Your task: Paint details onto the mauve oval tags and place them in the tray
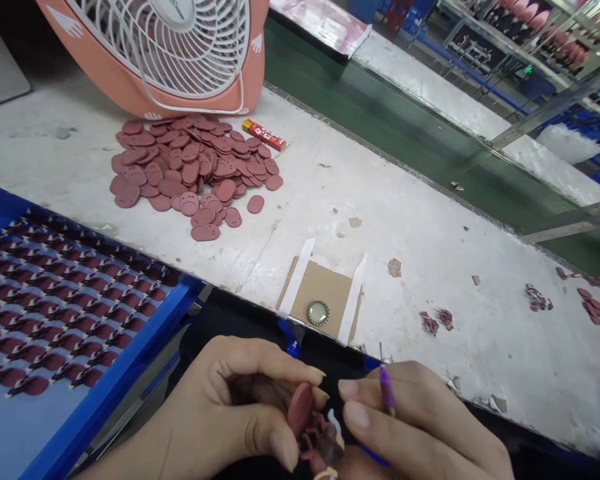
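Note:
At the lower middle, my left hand [260, 400] pinches a small reddish-brown toy figure [323, 437] with an oval disc [301, 408] against it. The figure has thin limbs and a pale white part; its lower end runs out of view. Close on its right, my right hand [420, 420] has its fingers bent toward the figure. A thin purple tool [386, 388] with a fine tip pointing up is tucked between the right fingers. Whether the right fingertips touch the figure is hard to see. Just beyond the hands, a bottle cap [319, 313] lies on a cardboard piece [325, 283].
A heap of oval discs [195, 163] lies before an orange fan [180, 53], beside a small red packet [264, 134]. At left, a blue tray [10, 433] holds rows of similar figures. Small brown pieces [594, 310] are at right. A green conveyor belt [405, 127] runs behind the table.

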`<state>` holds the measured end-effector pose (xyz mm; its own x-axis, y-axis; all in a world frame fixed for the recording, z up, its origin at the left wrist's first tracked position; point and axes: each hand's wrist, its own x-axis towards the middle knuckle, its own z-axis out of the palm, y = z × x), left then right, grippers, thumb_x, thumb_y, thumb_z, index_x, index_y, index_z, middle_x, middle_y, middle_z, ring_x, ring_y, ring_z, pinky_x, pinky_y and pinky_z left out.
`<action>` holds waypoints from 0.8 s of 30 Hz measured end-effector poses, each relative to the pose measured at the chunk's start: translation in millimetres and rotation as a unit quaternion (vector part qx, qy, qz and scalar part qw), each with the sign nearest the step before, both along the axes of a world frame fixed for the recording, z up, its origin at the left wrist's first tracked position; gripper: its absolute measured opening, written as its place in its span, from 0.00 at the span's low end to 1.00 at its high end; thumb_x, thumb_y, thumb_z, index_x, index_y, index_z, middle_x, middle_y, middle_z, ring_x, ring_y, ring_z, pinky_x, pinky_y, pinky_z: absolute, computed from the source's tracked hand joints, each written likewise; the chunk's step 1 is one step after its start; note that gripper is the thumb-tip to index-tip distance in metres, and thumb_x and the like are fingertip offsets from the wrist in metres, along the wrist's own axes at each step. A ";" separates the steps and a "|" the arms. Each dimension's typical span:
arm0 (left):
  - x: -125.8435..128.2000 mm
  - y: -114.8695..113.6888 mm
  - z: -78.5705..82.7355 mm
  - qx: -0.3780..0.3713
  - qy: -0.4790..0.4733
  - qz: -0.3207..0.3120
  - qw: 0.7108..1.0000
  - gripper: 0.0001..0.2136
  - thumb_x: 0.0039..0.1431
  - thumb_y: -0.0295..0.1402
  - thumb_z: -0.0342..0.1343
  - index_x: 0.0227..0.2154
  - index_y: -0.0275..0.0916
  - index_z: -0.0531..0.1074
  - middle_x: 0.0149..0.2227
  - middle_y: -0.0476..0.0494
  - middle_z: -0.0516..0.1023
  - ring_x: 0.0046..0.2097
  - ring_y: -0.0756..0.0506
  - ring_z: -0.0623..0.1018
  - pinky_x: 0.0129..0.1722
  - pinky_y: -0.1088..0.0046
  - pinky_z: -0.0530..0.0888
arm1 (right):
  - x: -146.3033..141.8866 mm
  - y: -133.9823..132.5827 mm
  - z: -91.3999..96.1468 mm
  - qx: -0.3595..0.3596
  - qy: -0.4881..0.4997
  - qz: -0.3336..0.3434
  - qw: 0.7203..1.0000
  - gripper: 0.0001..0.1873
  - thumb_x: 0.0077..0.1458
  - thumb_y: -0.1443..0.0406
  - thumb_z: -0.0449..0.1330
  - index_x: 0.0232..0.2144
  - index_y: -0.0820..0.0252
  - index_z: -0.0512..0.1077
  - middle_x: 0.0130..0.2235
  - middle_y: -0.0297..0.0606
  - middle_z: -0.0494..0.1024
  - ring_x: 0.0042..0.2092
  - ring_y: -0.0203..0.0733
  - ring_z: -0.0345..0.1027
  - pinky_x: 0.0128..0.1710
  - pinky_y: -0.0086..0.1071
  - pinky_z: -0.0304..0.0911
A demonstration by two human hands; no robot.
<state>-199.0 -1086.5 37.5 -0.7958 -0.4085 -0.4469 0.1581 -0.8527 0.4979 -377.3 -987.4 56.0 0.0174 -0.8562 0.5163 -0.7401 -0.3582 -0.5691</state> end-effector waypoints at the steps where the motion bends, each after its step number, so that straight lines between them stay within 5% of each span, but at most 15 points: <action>1: 0.5 -1.5 -1.4 -0.013 0.009 -0.004 1.000 0.12 0.39 0.33 0.75 0.31 0.48 0.85 0.25 0.46 0.84 0.28 0.43 0.83 0.28 0.72 0.78 | 0.5 -2.3 -1.1 -0.002 -0.007 0.015 1.000 0.18 0.61 0.63 0.64 0.53 0.53 0.73 0.35 0.38 0.82 0.30 0.42 0.78 0.26 0.28 0.77; 6: 2.6 -5.7 -5.8 -0.025 0.021 -0.013 0.999 0.12 0.40 0.34 0.75 0.31 0.47 0.85 0.26 0.46 0.84 0.27 0.45 0.82 0.29 0.71 0.78 | 3.9 -6.7 -2.1 0.028 -0.025 0.058 0.998 0.16 0.59 0.71 0.64 0.49 0.57 0.74 0.35 0.37 0.80 0.34 0.39 0.76 0.29 0.28 0.76; 9: 5.0 -1.6 -11.0 -0.076 -0.018 0.042 0.996 0.13 0.42 0.39 0.74 0.34 0.47 0.85 0.30 0.45 0.85 0.29 0.45 0.82 0.30 0.71 0.78 | 7.5 -5.8 -7.6 -0.005 -0.008 0.045 0.999 0.13 0.60 0.73 0.62 0.47 0.60 0.76 0.34 0.37 0.79 0.33 0.38 0.75 0.28 0.28 0.74; 13: 7.3 9.2 -23.3 -0.218 -0.103 0.210 0.948 0.14 0.39 0.37 0.75 0.32 0.49 0.83 0.29 0.50 0.83 0.30 0.47 0.79 0.31 0.75 0.76 | 12.9 -11.1 -14.7 -0.070 0.074 -0.039 0.994 0.12 0.58 0.75 0.63 0.45 0.64 0.77 0.32 0.40 0.78 0.34 0.41 0.75 0.29 0.31 0.73; 16: 4.4 14.2 -28.7 -0.289 -0.103 0.255 0.917 0.18 0.31 0.29 0.78 0.30 0.48 0.82 0.26 0.52 0.79 0.28 0.49 0.76 0.30 0.76 0.74 | 19.6 -22.2 -14.8 -0.091 0.128 -0.054 0.986 0.13 0.54 0.77 0.66 0.43 0.67 0.77 0.32 0.42 0.79 0.33 0.40 0.74 0.29 0.30 0.71; 20: -4.0 16.4 -28.7 -0.310 -0.109 0.294 0.898 0.12 0.42 0.24 0.73 0.30 0.45 0.82 0.29 0.50 0.80 0.29 0.50 0.78 0.30 0.79 0.75 | 34.5 -35.8 -17.5 -0.139 0.140 -0.075 0.977 0.09 0.56 0.76 0.66 0.41 0.67 0.78 0.31 0.41 0.79 0.31 0.38 0.73 0.27 0.29 0.68; 24: -5.8 17.9 -30.0 -0.355 -0.120 0.346 0.860 0.05 0.51 0.32 0.68 0.32 0.42 0.80 0.29 0.48 0.81 0.29 0.50 0.78 0.27 0.80 0.75 | 32.4 -29.5 -31.4 -0.155 0.159 -0.044 0.974 0.08 0.60 0.70 0.65 0.43 0.63 0.78 0.33 0.39 0.79 0.31 0.38 0.74 0.29 0.30 0.67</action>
<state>-204.8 -1068.6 7.5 -0.1726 -0.9850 -0.0078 0.3251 -0.0644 0.9435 -344.9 -1016.9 24.6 0.1525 -0.6652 0.7310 -0.8972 -0.4034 -0.1799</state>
